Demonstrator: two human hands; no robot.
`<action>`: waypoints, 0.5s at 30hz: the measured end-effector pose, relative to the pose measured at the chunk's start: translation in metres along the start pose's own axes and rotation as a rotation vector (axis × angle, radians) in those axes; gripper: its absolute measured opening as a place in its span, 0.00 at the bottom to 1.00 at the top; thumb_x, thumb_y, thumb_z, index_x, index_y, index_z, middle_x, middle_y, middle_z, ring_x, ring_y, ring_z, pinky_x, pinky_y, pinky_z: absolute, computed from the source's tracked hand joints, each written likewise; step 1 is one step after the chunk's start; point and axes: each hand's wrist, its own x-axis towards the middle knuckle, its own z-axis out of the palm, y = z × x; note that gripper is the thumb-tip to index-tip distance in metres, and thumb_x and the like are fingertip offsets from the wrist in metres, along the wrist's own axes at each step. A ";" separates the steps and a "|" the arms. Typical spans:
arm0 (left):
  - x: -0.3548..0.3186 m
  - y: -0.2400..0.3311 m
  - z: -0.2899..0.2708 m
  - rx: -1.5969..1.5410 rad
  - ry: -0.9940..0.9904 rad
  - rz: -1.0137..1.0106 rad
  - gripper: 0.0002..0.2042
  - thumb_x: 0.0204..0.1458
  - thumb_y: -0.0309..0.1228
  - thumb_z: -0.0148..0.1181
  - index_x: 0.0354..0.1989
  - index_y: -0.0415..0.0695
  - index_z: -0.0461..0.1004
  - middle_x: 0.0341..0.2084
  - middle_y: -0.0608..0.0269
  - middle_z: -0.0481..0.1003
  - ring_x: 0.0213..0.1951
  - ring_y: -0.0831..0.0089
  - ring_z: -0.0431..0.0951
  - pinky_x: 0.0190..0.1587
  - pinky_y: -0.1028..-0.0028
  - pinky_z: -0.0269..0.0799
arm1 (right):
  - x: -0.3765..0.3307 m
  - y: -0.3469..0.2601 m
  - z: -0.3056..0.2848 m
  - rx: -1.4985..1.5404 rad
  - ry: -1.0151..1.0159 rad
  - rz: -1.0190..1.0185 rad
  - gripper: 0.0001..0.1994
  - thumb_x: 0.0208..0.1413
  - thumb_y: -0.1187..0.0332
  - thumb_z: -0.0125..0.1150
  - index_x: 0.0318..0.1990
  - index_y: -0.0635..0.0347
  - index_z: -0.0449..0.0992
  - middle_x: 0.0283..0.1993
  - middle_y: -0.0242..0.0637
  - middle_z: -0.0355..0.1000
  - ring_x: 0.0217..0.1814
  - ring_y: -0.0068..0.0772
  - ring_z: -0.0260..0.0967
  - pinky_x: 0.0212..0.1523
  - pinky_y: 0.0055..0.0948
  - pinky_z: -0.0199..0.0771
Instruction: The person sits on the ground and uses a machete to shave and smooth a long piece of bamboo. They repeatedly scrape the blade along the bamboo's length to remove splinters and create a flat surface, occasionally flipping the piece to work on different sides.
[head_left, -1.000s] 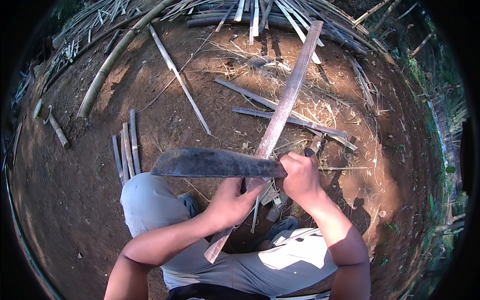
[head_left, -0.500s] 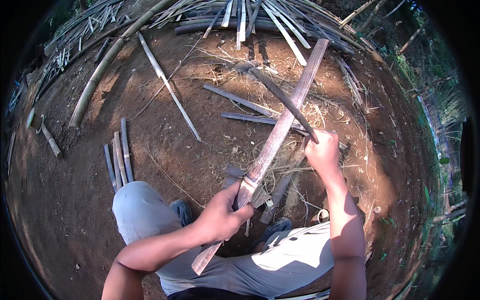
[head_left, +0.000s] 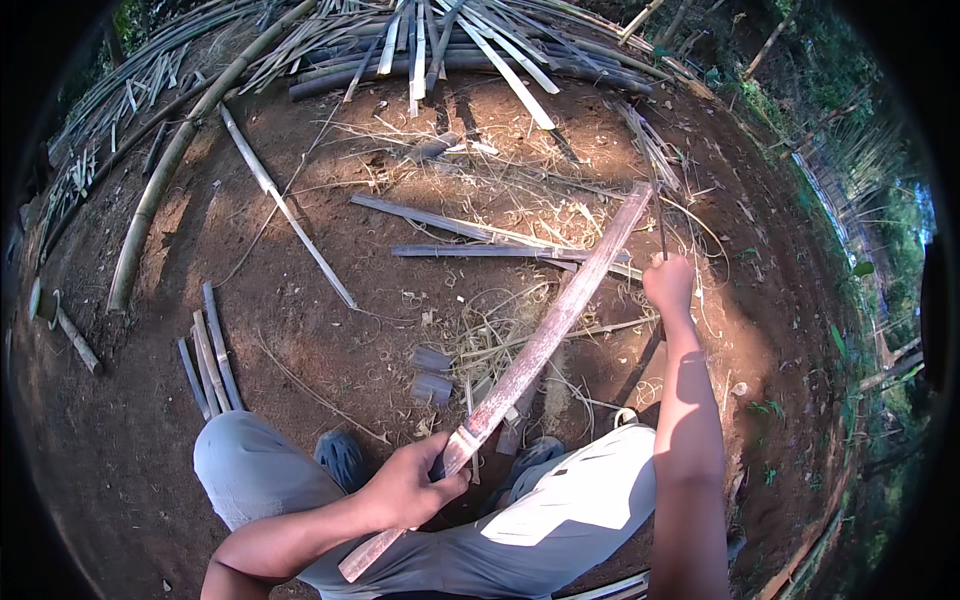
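Note:
A long split bamboo strip slants across in front of me, its near end over my lap and its far end up to the right. My left hand is wrapped round it near the lower end, beside a pale node. My right hand is closed in a fist on a machete. Its dark blade points away from me and appears almost edge-on, so it looks very thin. The blade is close to the strip's far end; whether they touch I cannot tell. The fist hides the grip.
Bamboo shavings litter the brown soil beyond my knees. Two dark strips lie past them. Several upright-looking slats rest by my left knee. A long pole lies far left, and a heap of split bamboo spreads at the back.
My right hand has moved slightly right, and the machete has swung from crossing the strip to pointing away from me. The strip's far end is lower, and the view has shifted.

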 end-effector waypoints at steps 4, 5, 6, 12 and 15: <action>0.003 0.016 -0.006 -0.111 -0.063 -0.227 0.12 0.58 0.29 0.59 0.47 0.38 0.70 0.30 0.68 0.71 0.33 0.82 0.67 0.39 0.77 0.66 | 0.004 0.015 0.017 -0.092 -0.023 -0.008 0.10 0.48 0.70 0.56 0.28 0.68 0.80 0.33 0.56 0.77 0.39 0.56 0.76 0.44 0.46 0.76; 0.003 0.011 -0.005 -0.106 -0.080 -0.212 0.13 0.59 0.31 0.60 0.48 0.38 0.70 0.30 0.69 0.71 0.33 0.82 0.67 0.38 0.77 0.66 | 0.007 0.017 0.022 -0.063 -0.030 0.023 0.10 0.49 0.70 0.56 0.29 0.68 0.80 0.33 0.55 0.77 0.40 0.55 0.77 0.44 0.45 0.76; 0.004 0.008 -0.003 -0.101 -0.109 -0.191 0.13 0.59 0.32 0.60 0.48 0.39 0.70 0.29 0.69 0.71 0.33 0.82 0.68 0.38 0.77 0.66 | 0.012 0.031 0.030 -0.042 -0.043 0.012 0.10 0.48 0.69 0.57 0.29 0.68 0.80 0.33 0.54 0.77 0.39 0.54 0.77 0.43 0.45 0.76; 0.011 0.005 0.000 -0.135 -0.241 0.052 0.15 0.63 0.39 0.57 0.50 0.43 0.66 0.28 0.70 0.69 0.30 0.84 0.65 0.30 0.80 0.62 | 0.008 0.005 0.029 0.292 -0.090 0.070 0.10 0.45 0.65 0.63 0.27 0.65 0.78 0.28 0.55 0.77 0.35 0.55 0.77 0.38 0.43 0.75; 0.018 0.026 0.004 -0.325 -0.212 0.019 0.17 0.65 0.43 0.51 0.53 0.46 0.65 0.24 0.74 0.64 0.24 0.84 0.62 0.25 0.80 0.57 | -0.007 -0.020 0.020 0.360 -0.118 0.158 0.10 0.44 0.66 0.64 0.25 0.67 0.76 0.23 0.52 0.75 0.29 0.49 0.77 0.35 0.40 0.73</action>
